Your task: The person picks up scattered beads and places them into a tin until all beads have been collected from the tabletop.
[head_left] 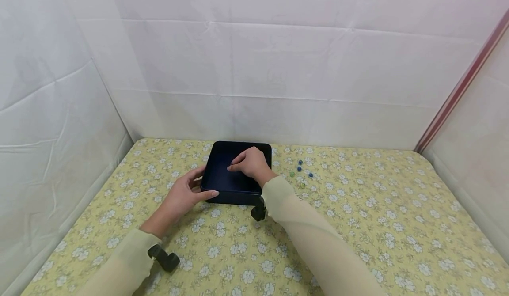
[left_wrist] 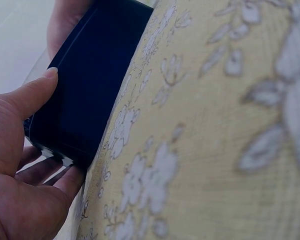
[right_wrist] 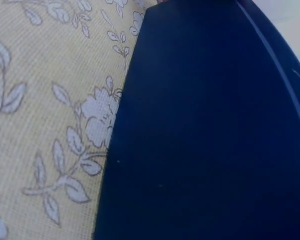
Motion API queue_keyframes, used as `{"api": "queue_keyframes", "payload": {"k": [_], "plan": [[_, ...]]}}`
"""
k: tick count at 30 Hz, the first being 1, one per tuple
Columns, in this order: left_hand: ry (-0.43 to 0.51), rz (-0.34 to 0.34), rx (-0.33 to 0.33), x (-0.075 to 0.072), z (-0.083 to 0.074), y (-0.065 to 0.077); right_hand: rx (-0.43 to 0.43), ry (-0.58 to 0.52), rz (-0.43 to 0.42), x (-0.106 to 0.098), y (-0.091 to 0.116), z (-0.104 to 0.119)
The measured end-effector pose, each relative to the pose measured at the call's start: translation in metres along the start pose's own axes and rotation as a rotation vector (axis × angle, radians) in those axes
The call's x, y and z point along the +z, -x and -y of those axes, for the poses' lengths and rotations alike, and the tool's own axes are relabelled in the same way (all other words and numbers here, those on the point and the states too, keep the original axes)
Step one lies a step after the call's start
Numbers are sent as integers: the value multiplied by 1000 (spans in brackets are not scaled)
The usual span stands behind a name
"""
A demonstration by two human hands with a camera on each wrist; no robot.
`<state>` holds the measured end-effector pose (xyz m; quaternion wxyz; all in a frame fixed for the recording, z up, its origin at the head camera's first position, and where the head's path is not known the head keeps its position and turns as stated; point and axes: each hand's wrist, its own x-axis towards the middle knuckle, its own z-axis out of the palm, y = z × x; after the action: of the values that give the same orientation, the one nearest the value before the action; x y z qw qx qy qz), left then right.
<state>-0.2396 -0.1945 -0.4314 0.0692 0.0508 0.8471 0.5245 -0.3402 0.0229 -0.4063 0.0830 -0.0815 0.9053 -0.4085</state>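
Note:
A dark navy, open-topped square box (head_left: pixel 232 197) sits on the cloth-covered table. My left hand (head_left: pixel 184 199) grips its near left corner, thumb (left_wrist: pixel 37 92) on the front wall and fingers (left_wrist: pixel 65 182) along the left side. Over the inside of the box is my right hand (head_left: pixel 251 163), its thumb and fingertips pinched together low above the floor. A small dark thing like a marble shows between those fingertips, mostly hidden. In the right wrist view, the box's outer wall (right_wrist: pixel 200 125) fills most of the picture and hides the fingers.
To the right of the box lie three blue marbles (head_left: pixel 299 168) and two green marbles (head_left: pixel 303 185), loosely scattered. A yellow flowered cloth (head_left: pixel 381 225) covers the table. White sheeting (head_left: pixel 278 66) hangs behind and on both sides, with a red strip (head_left: pixel 465 84) at the right corner.

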Motion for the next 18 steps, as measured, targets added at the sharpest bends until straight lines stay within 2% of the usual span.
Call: {"api": "queue_keyframes", "payload": {"k": [18], "plan": [[-4,-1,1,0,1,-1,13,40,7,3,-3,-1]]}}
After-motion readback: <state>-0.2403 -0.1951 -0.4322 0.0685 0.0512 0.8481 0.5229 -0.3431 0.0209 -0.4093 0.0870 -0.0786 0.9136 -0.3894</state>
